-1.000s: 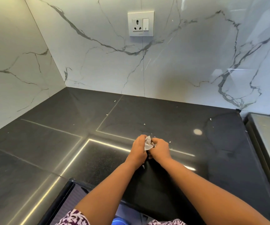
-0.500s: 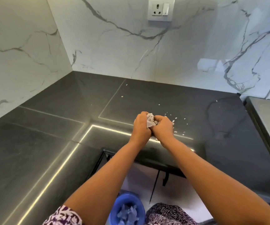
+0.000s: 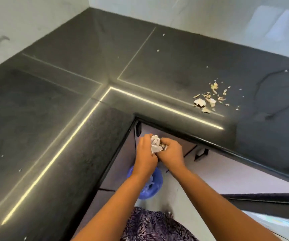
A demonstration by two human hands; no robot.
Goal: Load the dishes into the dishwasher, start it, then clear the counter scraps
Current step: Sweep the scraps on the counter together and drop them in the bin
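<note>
My left hand (image 3: 145,152) and my right hand (image 3: 170,153) are pressed together, gripping a crumpled white paper wad (image 3: 155,145) with bits of scrap in it. Both hands hang in front of the inner corner of the black counter (image 3: 70,119), off its edge and above a blue bin (image 3: 153,184) on the floor. My left forearm hides part of that bin. A small pile of pale scraps (image 3: 209,99) lies on the counter to the right of the corner, apart from my hands.
The L-shaped counter meets white marble walls at the back. A few tiny crumbs (image 3: 158,50) dot its surface. Grey cabinet fronts with black handles (image 3: 200,153) stand under the counter edge. A dark panel edge (image 3: 265,197) juts in at the lower right.
My hands, still clasped on the paper wad, have come back off the counter and down over the blue bin. The view tilted downward, and a scrap pile stays on the counter.
</note>
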